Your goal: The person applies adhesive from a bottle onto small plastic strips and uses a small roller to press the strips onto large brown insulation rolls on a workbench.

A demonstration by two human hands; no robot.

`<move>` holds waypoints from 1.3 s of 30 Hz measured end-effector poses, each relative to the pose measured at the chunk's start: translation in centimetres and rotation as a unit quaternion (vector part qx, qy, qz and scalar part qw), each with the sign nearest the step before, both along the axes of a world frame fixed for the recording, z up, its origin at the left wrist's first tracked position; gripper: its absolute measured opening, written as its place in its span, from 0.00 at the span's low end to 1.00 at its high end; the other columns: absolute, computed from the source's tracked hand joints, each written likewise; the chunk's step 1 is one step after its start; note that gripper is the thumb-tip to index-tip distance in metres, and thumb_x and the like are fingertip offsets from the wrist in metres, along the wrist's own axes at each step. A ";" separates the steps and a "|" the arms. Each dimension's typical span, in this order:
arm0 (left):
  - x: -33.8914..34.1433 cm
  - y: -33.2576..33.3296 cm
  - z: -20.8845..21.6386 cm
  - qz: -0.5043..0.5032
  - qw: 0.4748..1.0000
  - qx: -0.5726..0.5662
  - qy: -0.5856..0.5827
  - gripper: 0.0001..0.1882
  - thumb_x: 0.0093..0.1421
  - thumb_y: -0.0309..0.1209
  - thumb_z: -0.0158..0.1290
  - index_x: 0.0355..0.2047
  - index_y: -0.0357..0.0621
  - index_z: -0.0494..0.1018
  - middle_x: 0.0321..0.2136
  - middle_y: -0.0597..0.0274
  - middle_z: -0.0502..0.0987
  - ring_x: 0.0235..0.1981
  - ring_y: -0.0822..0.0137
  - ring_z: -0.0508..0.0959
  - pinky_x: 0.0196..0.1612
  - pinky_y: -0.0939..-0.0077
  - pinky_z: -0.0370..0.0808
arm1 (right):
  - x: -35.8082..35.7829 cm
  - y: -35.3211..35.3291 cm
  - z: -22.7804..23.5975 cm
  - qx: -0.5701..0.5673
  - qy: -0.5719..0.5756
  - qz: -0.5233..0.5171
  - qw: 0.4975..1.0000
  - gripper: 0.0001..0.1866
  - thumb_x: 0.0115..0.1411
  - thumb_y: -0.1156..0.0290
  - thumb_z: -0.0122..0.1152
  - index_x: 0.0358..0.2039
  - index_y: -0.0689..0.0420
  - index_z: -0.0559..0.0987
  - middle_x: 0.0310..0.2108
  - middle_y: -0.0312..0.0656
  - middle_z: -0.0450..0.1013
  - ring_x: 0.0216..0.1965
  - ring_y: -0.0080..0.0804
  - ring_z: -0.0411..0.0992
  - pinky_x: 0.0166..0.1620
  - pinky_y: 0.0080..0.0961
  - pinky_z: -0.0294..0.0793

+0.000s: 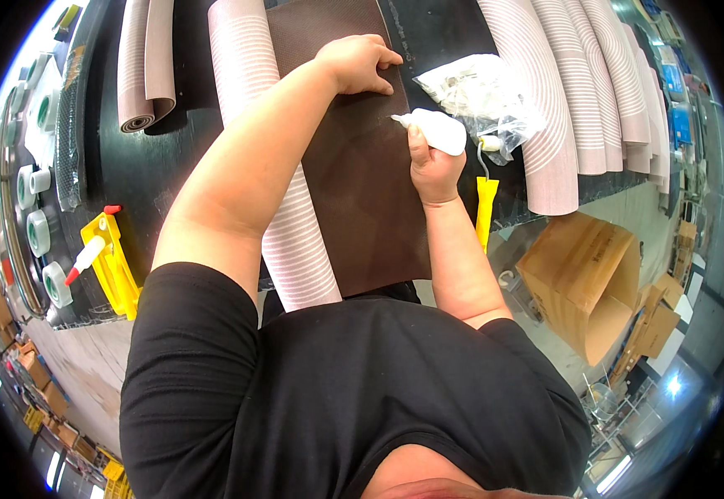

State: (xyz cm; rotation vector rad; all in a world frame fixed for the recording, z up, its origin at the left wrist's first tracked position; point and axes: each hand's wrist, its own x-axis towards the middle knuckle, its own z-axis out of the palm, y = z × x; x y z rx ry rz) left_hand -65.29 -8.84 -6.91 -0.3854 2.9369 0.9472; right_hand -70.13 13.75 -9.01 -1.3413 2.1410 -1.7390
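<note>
Head view: my right fingers (418, 146) grip the white bottle (440, 130), left fingers (385, 56) lie open on the brown mat (370, 200), its edge seemingly part-done.

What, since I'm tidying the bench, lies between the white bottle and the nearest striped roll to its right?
The head view shows a clear plastic bag and a yellow-handled tool's white head between the bottle and the roll.
</note>
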 end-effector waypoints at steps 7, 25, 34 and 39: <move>0.0 0.3 0.5 0.006 1.000 0.004 -0.014 0.29 0.50 0.40 0.66 0.54 0.53 0.77 0.43 0.63 0.77 0.47 0.61 0.76 0.52 0.69 0.74 | -0.1 0.3 -0.4 -0.003 -0.016 -0.002 1.000 0.10 0.62 0.67 0.64 0.36 0.62 0.81 0.33 0.41 0.78 0.33 0.33 0.76 0.40 0.26 0.74; 0.0 0.2 0.3 0.008 1.000 0.006 0.005 0.29 0.49 0.39 0.67 0.53 0.54 0.78 0.41 0.63 0.77 0.45 0.61 0.77 0.51 0.69 0.74 | 0.0 0.8 -0.6 0.006 0.059 -0.025 0.998 0.10 0.60 0.64 0.62 0.31 0.59 0.81 0.28 0.41 0.77 0.30 0.37 0.76 0.36 0.29 0.75; 0.0 0.3 0.4 0.012 1.000 0.002 -0.002 0.28 0.48 0.39 0.67 0.53 0.54 0.78 0.41 0.65 0.76 0.44 0.63 0.77 0.51 0.70 0.74 | 0.1 1.5 -0.9 0.009 0.060 -0.032 0.998 0.12 0.59 0.63 0.63 0.28 0.59 0.81 0.28 0.41 0.77 0.29 0.37 0.76 0.36 0.29 0.75; 0.0 0.3 0.4 0.011 1.000 0.003 0.002 0.28 0.49 0.39 0.67 0.53 0.55 0.78 0.41 0.65 0.76 0.44 0.64 0.77 0.50 0.71 0.74 | 0.2 2.1 -1.0 0.005 0.057 -0.026 0.998 0.12 0.58 0.63 0.63 0.28 0.59 0.81 0.29 0.40 0.77 0.29 0.35 0.76 0.36 0.28 0.75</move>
